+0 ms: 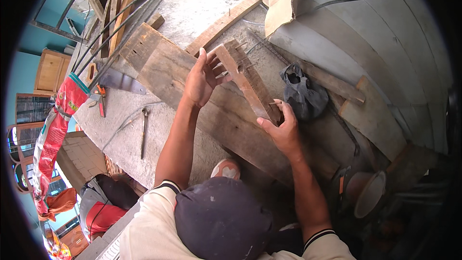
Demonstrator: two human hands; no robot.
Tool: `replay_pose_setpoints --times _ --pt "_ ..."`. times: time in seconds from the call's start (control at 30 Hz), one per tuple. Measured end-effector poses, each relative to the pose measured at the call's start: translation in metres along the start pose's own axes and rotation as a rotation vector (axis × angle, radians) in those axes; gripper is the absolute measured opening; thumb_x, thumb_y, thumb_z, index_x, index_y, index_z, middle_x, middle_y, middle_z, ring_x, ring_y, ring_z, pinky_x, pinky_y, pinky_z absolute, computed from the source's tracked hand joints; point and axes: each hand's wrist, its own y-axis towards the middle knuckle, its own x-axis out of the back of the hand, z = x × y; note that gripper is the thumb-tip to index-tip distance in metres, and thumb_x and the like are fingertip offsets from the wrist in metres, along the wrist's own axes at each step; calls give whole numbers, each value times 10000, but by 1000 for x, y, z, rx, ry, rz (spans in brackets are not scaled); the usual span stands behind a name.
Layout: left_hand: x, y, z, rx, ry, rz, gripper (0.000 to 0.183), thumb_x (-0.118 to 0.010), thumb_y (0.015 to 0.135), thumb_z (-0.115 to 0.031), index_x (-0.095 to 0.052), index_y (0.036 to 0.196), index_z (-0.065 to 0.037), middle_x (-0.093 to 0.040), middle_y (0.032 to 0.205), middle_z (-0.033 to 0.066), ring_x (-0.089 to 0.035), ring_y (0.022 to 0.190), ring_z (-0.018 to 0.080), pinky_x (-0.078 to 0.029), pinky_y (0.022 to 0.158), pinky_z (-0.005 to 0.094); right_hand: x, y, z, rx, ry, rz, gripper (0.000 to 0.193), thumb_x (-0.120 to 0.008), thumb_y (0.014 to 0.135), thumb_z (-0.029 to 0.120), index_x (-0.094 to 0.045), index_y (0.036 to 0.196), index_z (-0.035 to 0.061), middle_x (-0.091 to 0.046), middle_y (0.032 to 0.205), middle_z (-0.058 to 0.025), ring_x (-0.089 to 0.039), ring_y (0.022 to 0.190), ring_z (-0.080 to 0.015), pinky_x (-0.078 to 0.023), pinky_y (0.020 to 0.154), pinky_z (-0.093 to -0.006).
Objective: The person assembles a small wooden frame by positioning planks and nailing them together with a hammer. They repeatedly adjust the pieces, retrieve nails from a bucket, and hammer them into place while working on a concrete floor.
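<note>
A short, thick wooden block (250, 84) is held up at a slant between my two hands, above a wide weathered plank (166, 70). Thin nails stick out from its right edge. My left hand (204, 79) supports the upper end; its fingers reach to the block's side and are partly hidden behind it. At the lower end, my right hand (284, 130) grips the block, thumb on the near face and fingers along the edge. A hammer (144, 132) lies on the concrete to the left, and a handsaw (120, 81) rests farther back.
A dark plastic bag (303, 91) sits right of the block, close to loose boards (332, 82). Long rods (130, 12) and upright timbers (115, 14) crowd the far left. Torn cardboard (280, 0) stands at the back. A red and white sack (57, 125) hangs left, beyond the slab's edge.
</note>
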Motion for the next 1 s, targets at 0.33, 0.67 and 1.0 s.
replay_pose_setpoints --times 0.33,0.67,1.0 --pt "6 -11 25 78 164 -53 482 -731 1059 -264 -643 1458 -8 -718 1261 77 -705 1023 159 -649 856 362 25 -32 -8 -2 -218 -38 576 -925 825 188 -662 1308 17 -645 1177 -154 -655 1081 -319 -537 955 -421" --pt "4 -29 32 234 371 82 483 -727 1052 -239 -649 1468 -6 -701 1332 80 -647 1179 148 -639 897 340 137 -32 -116 -711 513 -653 295 -690 1077 258 -658 1289 55 -682 1030 -73 -660 868 -160 -514 732 -284" --pt "3 -21 15 -77 998 -95 357 -690 1083 -272 -747 1339 -29 -775 1157 148 -727 1086 205 -552 941 357 156 17 -218 -860 1093 -1042 509 -608 1122 296 -480 1452 -69 -595 1374 -249 -716 1115 -387 -674 973 -434"
